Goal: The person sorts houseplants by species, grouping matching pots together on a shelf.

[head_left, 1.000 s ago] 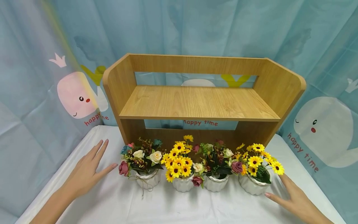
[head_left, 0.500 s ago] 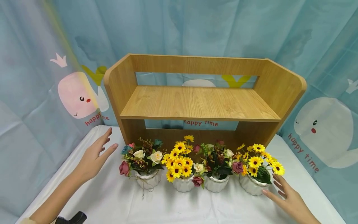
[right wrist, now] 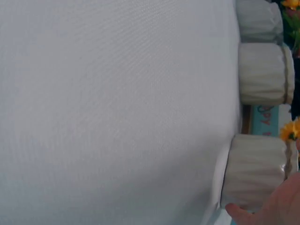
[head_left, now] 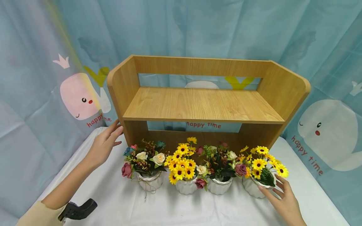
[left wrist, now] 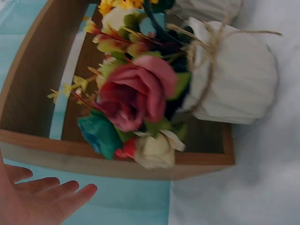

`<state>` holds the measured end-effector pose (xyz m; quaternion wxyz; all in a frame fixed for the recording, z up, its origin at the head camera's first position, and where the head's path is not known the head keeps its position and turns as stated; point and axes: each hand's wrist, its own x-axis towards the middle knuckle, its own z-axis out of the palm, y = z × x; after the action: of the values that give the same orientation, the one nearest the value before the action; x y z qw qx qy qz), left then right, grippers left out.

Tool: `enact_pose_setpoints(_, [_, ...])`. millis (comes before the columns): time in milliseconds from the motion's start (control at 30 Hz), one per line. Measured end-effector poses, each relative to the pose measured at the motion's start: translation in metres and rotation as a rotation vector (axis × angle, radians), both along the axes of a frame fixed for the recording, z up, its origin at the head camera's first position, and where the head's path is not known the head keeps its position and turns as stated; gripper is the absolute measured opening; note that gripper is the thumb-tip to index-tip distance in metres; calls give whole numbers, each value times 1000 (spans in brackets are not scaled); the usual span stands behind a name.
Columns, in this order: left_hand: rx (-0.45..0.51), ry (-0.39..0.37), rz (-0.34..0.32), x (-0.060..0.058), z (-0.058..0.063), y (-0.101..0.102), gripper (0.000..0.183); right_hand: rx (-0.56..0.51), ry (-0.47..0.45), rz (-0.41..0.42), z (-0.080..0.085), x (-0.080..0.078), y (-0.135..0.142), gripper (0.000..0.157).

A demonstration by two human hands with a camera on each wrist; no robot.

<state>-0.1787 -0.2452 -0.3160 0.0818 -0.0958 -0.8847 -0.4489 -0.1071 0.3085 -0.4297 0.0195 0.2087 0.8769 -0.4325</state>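
Observation:
In the head view my left hand [head_left: 104, 144] has its fingers stretched out at the left side panel of the wooden shelf [head_left: 203, 102], fingertips right at its edge. The left wrist view shows this hand's fingers [left wrist: 70, 190] spread beside the panel. My right hand [head_left: 284, 199] is at the rightmost white flowerpot [head_left: 253, 187] of yellow sunflowers [head_left: 258, 164]. Its thumb lies at the front of the rim and its bent fingers go round the right side. In the right wrist view part of the hand overlaps the pot [right wrist: 255, 168].
Left of that pot stand a white pot [head_left: 219, 185] with mixed roses, a pot [head_left: 186, 186] of sunflowers, and a twine-tied pot [head_left: 151, 182] with roses. A white cloth [head_left: 181, 213] covers the table. A blue curtain [head_left: 203, 28] hangs behind the shelf.
My left hand has moved forward and right to the shelf's left side. The right hand has moved left, its fingers bending round the rightmost pot. The pots stay in place.

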Motion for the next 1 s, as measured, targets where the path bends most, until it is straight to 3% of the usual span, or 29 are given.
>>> enact_pose_setpoints(233, [18, 18, 17, -6, 17, 8, 69, 4, 109, -89, -4, -1, -15, 102])
enact_pose_setpoints(600, [-33, 123, 93, -15, 41, 17, 64, 10, 167, -148, -6, -2, -29, 106])
enact_pose_setpoints(1000, [-49, 144, 130, -19, 53, 24, 66, 71, 251, -253, -7, -1, -36, 101])
